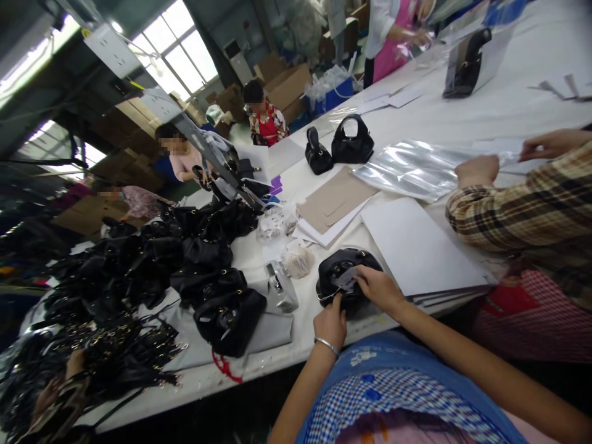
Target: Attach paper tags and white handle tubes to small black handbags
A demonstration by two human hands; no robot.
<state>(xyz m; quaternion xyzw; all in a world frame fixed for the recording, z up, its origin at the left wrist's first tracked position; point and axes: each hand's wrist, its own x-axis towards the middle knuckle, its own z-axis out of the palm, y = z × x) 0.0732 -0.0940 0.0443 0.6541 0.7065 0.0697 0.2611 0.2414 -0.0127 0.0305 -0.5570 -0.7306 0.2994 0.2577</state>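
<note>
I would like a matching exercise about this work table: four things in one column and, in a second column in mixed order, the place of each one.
Things:
1. black handbag
2. clear plastic bag
3. brown card sheets
4. bracelet

Places:
A. in the hands of a co-worker with a plaid sleeve
B. around the left wrist
C. gripped by the left hand, the right hand pinching its tag
D. lying flat beside the white sheets

Pairs: 1-C, 2-A, 3-D, 4-B.
</note>
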